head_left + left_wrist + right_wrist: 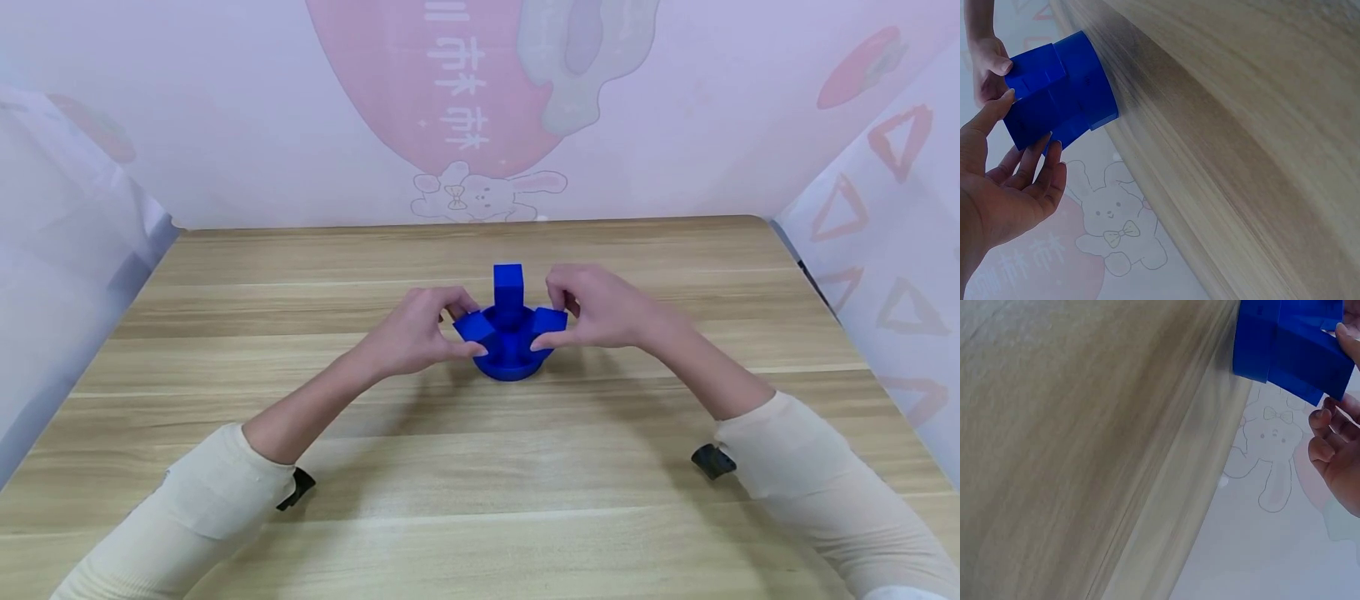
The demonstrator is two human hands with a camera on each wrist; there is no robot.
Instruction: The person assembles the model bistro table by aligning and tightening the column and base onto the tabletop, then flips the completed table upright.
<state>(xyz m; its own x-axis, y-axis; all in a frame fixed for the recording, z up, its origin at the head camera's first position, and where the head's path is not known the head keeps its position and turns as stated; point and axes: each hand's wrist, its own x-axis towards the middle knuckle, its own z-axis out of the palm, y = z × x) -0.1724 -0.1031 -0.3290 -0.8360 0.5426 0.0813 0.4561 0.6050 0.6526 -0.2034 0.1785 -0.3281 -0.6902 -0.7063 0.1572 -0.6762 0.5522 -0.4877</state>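
A blue object (pixel 508 368) with a round base stands on the wooden table, with three square-ended blocks rising from it. One block (pixel 507 283) points up at the back; the other two lean outward to the left and right. My left hand (pixel 416 332) pinches the left block (pixel 476 327) between thumb and fingers. On the other side, my right hand (pixel 606 307) pinches the right block (pixel 550 320), its thumb along the front edge. In the left wrist view the blue object (pixel 1066 81) shows flat block sides and a curved base wall. The base's inside is partly hidden by the blocks.
The wood-grain table (pixel 480 500) spreads around the object on all sides. Behind it hangs a pale backdrop (pixel 247 117) with cartoon prints, and white sheets flank both sides. Dark small pieces (pixel 713 461) show at the sleeves.
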